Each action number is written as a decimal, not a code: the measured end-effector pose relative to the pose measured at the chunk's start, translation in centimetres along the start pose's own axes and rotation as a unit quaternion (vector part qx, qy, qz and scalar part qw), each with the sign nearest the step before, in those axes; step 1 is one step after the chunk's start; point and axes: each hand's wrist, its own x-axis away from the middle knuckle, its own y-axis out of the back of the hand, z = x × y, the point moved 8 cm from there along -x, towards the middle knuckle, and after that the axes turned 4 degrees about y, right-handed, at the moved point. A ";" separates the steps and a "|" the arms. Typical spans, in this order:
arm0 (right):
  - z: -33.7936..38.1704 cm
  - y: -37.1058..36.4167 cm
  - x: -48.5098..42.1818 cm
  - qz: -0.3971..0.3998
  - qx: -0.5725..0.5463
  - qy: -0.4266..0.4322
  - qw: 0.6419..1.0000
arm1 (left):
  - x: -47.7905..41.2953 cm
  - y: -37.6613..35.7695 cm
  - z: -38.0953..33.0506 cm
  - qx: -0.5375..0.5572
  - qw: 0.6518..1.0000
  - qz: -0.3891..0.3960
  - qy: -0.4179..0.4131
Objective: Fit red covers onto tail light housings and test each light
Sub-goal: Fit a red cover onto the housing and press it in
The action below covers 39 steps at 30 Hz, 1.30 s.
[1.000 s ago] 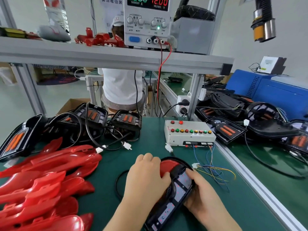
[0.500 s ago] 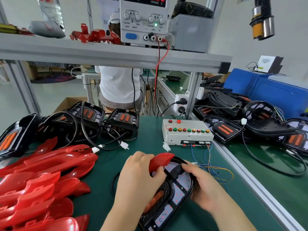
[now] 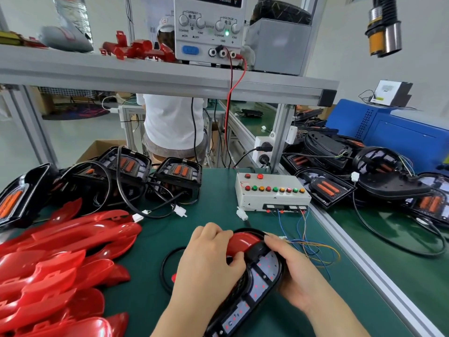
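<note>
Head view: left hand (image 3: 209, 263) grips a cover (image 3: 239, 242) onto the housing (image 3: 257, 283) held by right hand (image 3: 296, 276); testing, piled covers (image 3: 60, 263) seemingly remain.

At the top centre of the frame we read CURRENT, VOLTAGE, COARSE, FINE, ON and OFF on the power supply (image 3: 206, 45), with 电流 and 电压 between its knobs (image 3: 200, 23). We cannot read its display (image 3: 218, 0), cropped by the frame's edge.
</note>
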 end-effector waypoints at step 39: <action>1.4 -0.4 -0.6 0.014 0.119 0.013 0.993 | -0.9 -3.2 3.2 -0.170 0.952 0.243 -0.076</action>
